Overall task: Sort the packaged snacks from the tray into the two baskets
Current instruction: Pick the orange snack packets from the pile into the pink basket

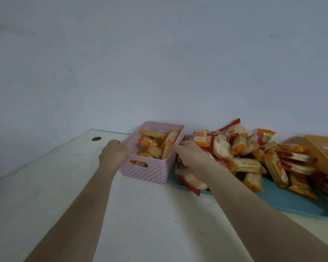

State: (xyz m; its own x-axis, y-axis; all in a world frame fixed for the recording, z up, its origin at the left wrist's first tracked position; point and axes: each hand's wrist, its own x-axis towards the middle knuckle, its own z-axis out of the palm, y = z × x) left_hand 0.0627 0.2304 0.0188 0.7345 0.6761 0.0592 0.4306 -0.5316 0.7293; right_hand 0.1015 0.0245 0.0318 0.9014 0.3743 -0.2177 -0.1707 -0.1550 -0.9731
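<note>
Where frame cuts it, orange basket point(324, 146) half-seen, contents perhaps snacks.

Bkgd: plain wall point(159, 53), pale grey-blue, fills upper half of view; no fixtures, a few faint marks. Wall meets the white tabletop point(150, 214) along its far edge. Tabletop: flat, matte, w/ small dark specks near centre and front. Round cable hole point(96, 138) near far-left corner. Left edge of table runs diagonally toward lower left. Lighting: dim, even, cool tint; soft shadows only. Floor not in view.
</note>
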